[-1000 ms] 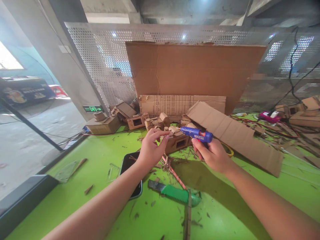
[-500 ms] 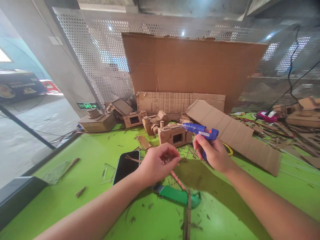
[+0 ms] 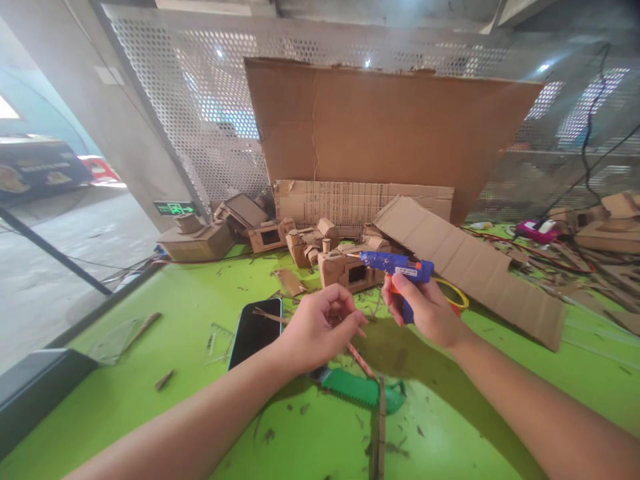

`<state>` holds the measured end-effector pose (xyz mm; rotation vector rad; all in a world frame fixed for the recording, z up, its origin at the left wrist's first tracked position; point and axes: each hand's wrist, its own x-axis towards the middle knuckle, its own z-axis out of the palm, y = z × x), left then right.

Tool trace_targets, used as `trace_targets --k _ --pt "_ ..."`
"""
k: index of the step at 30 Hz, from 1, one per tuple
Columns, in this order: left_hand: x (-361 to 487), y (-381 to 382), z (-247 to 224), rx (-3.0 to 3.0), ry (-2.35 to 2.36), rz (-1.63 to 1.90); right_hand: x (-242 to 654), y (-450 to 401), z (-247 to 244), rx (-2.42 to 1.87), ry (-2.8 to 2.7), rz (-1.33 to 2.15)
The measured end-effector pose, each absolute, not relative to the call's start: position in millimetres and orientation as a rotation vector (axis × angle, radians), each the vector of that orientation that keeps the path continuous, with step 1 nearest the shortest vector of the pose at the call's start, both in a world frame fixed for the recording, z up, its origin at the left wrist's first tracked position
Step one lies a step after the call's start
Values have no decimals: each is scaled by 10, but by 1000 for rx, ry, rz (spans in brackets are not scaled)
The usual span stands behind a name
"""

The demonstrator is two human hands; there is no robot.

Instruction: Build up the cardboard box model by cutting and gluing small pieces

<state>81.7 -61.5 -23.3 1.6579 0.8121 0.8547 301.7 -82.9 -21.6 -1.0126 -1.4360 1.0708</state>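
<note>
My right hand (image 3: 429, 308) grips a blue hot glue gun (image 3: 387, 263) by its handle. The gun's nozzle points left, in front of a small cardboard camera model (image 3: 334, 272). My left hand (image 3: 325, 327) is closed, thumb and fingers brought together over the table; what they hold, if anything, is hidden. A green utility knife (image 3: 357, 389) lies below that hand, with a narrow cardboard strip (image 3: 382, 427) across its end. Left of the hand, a phone (image 3: 253, 343) with a dark screen lies under a thin cardboard sliver (image 3: 267, 313).
Several more cardboard models (image 3: 270, 237) stand along the back. A long cardboard sheet (image 3: 470, 273) leans at the right, and a large cardboard panel (image 3: 390, 133) stands behind. Scraps (image 3: 595, 280) pile up at the far right. A yellow tape ring (image 3: 456, 293) sits by my right wrist.
The glue gun has shifted slightly left and down in my right hand's grip. My left hand keeps nearly the same pose. The whole view has moved a little.
</note>
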Motion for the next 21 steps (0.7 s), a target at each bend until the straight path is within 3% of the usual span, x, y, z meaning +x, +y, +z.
trace_targets --k 15,21 --pt "755 -632 -279 2302 745 1242 2984 -869 -240 -1069 -1501 1095" --pt "744 -628 -301 2557 742 1055 2974 -873 -238 -1091 -1543 1082"
